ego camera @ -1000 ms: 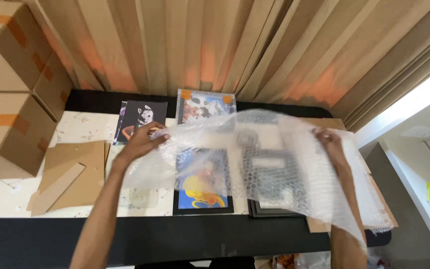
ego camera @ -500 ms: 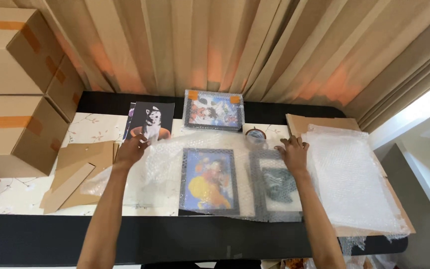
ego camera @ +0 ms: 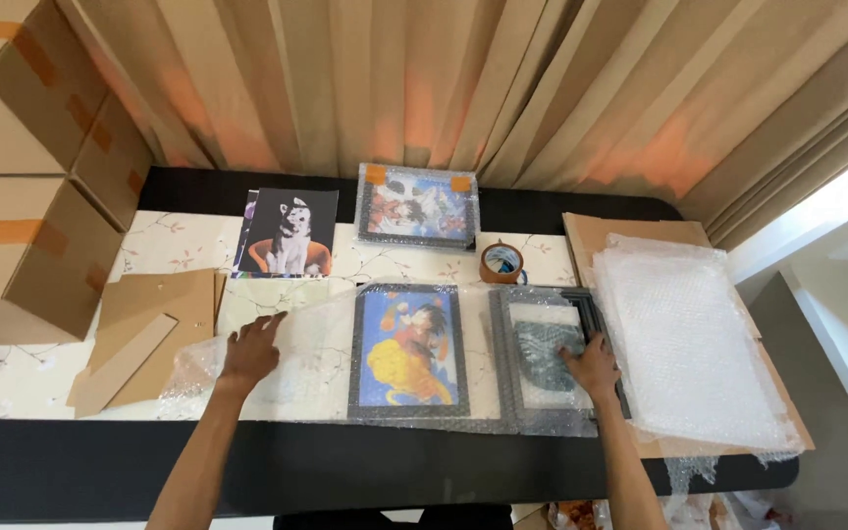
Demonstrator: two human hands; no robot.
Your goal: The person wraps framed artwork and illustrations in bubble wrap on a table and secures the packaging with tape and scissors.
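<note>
With both palms spread flat — left hand, right hand — I'd smooth the bubble wrap sheet outward, keeping the framed picture centred.

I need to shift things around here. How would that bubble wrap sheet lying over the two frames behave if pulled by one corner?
The bubble wrap sheet is probably floppy and light: it crumples at its left edge. It might drag the colourful picture frame beneath it.

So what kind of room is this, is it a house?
Probably a room at home used for packing pictures: curtains behind a table, stacked cardboard boxes, bubble wrap sheets and a tape roll.
</note>
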